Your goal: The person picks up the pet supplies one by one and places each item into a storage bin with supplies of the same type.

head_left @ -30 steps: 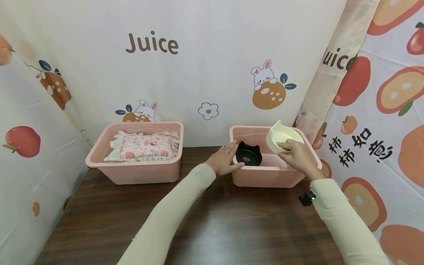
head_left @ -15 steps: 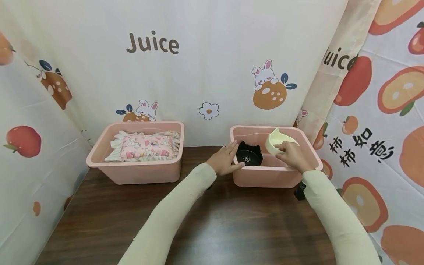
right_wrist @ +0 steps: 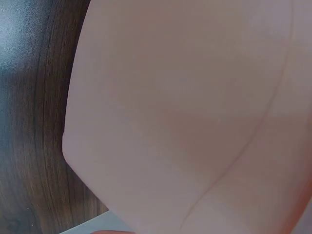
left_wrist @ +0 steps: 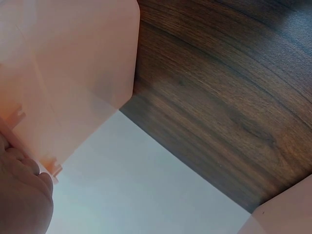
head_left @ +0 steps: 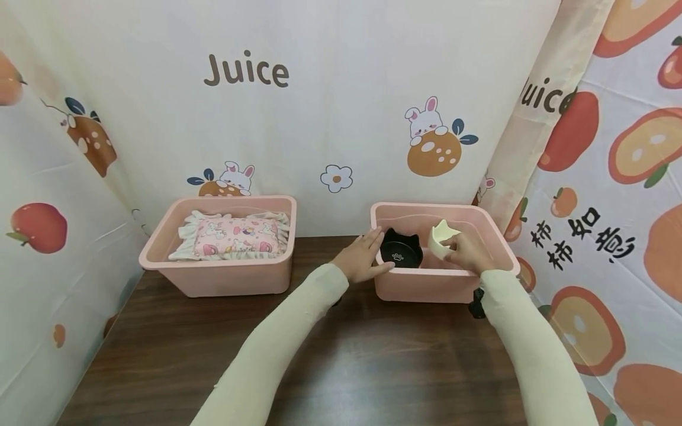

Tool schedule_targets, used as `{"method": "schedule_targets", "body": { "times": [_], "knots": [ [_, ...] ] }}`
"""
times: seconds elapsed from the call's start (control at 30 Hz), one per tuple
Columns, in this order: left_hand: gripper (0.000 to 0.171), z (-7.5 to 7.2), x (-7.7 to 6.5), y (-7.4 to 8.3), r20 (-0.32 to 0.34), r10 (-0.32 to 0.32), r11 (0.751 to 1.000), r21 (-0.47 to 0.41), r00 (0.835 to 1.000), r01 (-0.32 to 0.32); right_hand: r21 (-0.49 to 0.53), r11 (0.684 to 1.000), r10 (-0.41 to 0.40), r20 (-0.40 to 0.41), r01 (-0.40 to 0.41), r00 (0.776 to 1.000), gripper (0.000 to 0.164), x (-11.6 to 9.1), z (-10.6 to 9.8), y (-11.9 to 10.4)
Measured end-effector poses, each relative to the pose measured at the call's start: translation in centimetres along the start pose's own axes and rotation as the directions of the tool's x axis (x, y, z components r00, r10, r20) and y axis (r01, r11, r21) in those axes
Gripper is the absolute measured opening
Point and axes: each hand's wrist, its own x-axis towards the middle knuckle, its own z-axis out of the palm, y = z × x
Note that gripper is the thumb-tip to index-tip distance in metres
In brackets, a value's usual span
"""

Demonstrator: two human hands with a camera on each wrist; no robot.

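Observation:
My right hand (head_left: 470, 253) reaches over the front rim of the right pink bin (head_left: 421, 287) and pinches a pale yellow cat-eared bowl (head_left: 438, 241). The bowl is tilted, down inside the bin, and the fingers hide part of it. To its left, a black cat-eared bowl (head_left: 401, 251) with a white paw print sits at the bin's left end. My left hand (head_left: 360, 258) rests on the bin's left rim, fingers extended. The left wrist view shows part of that hand (left_wrist: 22, 190) against the bin's side. Only bin wall (right_wrist: 185, 97) fills most of the right wrist view.
Another pink bin (head_left: 224, 283) stands on the left of the dark wooden table (head_left: 394, 361), holding a pink frilled pillow (head_left: 237, 235). Behind hangs a printed white curtain (head_left: 335, 106); fruit-patterned cloth lines both sides.
The yellow bowl, in my right hand, has moved down from above the right bin to inside it. My left hand has stayed on the rim.

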Motion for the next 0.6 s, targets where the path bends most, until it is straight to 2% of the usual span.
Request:
{"method": "schedule_targets", "body": {
  "times": [0.13, 0.27, 0.37, 0.47, 0.53, 0.57, 0.6],
  "knots": [
    [0.087, 0.1, 0.1, 0.0, -0.005, -0.001, 1.0, 0.012, 1.0, 0.001, -0.091, 0.996, 0.003, -0.065, -0.009, 0.998, 0.013, 0.2, 0.2, 0.4],
    [0.087, 0.0, 0.1, 0.2, -0.005, -0.002, 1.0, 0.013, 1.0, 0.002, -0.025, 1.0, 0.005, 0.052, -0.003, 0.999, 0.015, 0.5, 0.6, 0.9],
    [0.087, -0.1, 0.1, 0.2, -0.003, -0.01, 1.0, 0.012, 1.0, 0.01, 0.052, 0.999, 0.001, 0.132, -0.008, 0.991, 0.017, 0.7, 1.1, 1.2],
    [0.086, 0.0, 0.1, 0.2, -0.008, -0.012, 1.0, 0.015, 1.0, 0.013, 0.051, 0.999, 0.003, 0.126, -0.01, 0.992, 0.013, 0.9, 1.2, 1.3],
    [0.086, 0.0, 0.0, 0.1, -0.011, -0.011, 1.0, 0.009, 1.0, 0.011, 0.04, 0.998, -0.046, 0.102, 0.042, 0.994, 0.014, 0.9, 1.1, 1.4],
    [0.086, 0.0, 0.0, 0.1, -0.011, -0.009, 1.0, 0.002, 1.0, 0.009, 0.029, 0.995, -0.092, 0.041, 0.09, 0.995, 0.017, 0.9, 1.0, 1.4],
    [0.086, 0.0, 0.0, 0.1, -0.01, -0.007, 1.0, -0.003, 1.0, 0.007, 0.06, 0.988, -0.142, -0.028, 0.144, 0.989, 0.021, 0.8, 0.8, 1.3]
  ]
}}
